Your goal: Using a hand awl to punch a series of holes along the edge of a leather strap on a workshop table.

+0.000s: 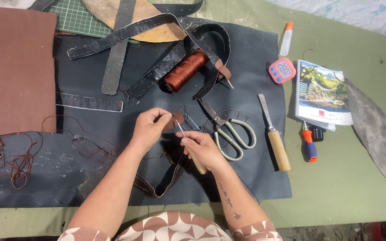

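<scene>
The left hand (150,127) pinches a small brown leather tab (177,118) between thumb and fingers, lifted off the dark leather sheet (255,147) so its edge faces the tool. The right hand (202,149) has its grip closed around a wooden-handled awl (188,147), tip angled up against the tab. Scissors (228,131) and a spool of brown thread (185,70) lie near on the tabletop (336,178), within easy reach.
</scene>
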